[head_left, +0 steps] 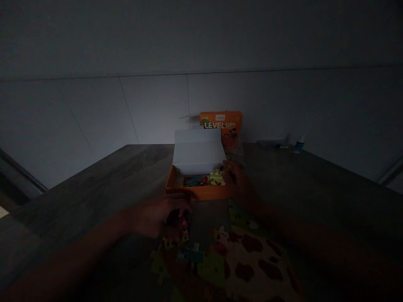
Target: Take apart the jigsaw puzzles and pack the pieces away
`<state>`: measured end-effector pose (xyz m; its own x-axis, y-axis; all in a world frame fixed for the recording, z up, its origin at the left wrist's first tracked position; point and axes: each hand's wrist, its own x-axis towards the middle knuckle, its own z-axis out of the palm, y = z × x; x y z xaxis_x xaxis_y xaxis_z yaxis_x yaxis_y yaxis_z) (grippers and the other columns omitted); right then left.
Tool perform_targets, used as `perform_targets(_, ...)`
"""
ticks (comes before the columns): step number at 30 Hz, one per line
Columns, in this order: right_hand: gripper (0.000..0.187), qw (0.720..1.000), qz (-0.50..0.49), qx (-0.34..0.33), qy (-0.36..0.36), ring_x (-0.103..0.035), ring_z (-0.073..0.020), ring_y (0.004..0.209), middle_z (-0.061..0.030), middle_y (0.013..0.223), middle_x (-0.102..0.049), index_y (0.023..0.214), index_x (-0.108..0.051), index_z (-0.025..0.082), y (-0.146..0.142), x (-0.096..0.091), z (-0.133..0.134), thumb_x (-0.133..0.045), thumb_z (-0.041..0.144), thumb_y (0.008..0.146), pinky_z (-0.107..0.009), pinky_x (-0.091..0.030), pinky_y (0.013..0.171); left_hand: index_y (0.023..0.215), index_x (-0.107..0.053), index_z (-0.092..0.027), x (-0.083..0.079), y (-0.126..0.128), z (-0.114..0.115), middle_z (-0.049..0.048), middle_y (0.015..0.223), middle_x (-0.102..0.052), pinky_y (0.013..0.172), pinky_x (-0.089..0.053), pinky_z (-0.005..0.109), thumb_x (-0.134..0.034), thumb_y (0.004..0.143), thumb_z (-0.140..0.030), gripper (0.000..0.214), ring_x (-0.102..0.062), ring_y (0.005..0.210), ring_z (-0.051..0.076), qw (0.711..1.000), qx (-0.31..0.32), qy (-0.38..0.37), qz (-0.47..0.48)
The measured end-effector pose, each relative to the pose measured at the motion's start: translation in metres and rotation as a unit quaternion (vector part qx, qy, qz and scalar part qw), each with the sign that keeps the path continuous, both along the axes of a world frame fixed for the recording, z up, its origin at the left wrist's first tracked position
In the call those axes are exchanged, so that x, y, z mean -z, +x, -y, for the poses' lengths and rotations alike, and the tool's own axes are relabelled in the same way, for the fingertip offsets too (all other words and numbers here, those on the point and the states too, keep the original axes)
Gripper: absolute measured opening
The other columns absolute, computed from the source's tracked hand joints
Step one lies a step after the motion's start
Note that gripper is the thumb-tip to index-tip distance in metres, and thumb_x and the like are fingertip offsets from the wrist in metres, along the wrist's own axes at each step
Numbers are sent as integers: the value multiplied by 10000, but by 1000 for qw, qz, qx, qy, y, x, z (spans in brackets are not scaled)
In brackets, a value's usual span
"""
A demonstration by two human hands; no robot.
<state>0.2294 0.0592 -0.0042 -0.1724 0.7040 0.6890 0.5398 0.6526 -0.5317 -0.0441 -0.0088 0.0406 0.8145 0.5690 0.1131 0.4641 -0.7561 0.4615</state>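
Observation:
The scene is very dark. My left hand (159,216) rests on the table with its fingers curled over small puzzle pieces (182,228) at the top edge of a partly joined jigsaw (239,264) showing a cow pattern. My right hand (237,182) reaches to the right side of an open orange box (201,192) and its fingers close around a piece at the box's rim. Loose coloured pieces (204,179) lie inside the box. Its white lid (197,151) stands up behind.
An orange "LEVEL UP!" box (222,126) leans upright against the pale wall behind the open box. A small blue-topped object (298,147) sits at the table's far right. The grey wooden table (94,184) stretches left and right.

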Motion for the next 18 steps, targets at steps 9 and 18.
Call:
perform_targets(9, 146, 989, 100, 14, 111, -591, -262, 919, -109, 916, -610, 842, -617, 208, -1, 6, -4, -518, 282, 918, -421, -455, 821, 1021, -651, -197, 1, 2, 3, 27, 897, -625, 633, -483, 238, -657, 841, -174, 181, -603, 772, 149, 988, -32, -128, 75)
perform_targets(18, 207, 961, 200, -127, 145, -515, -198, 735, -45, 701, -596, 717, -570, 166, 3, 4, 2, -479, 202, 900, -353, -311, 704, 863, -617, -189, 9, -7, -7, 34, 834, -595, 655, -480, 279, -578, 916, -176, 68, -590, 768, 161, 875, -187, 291, 340)
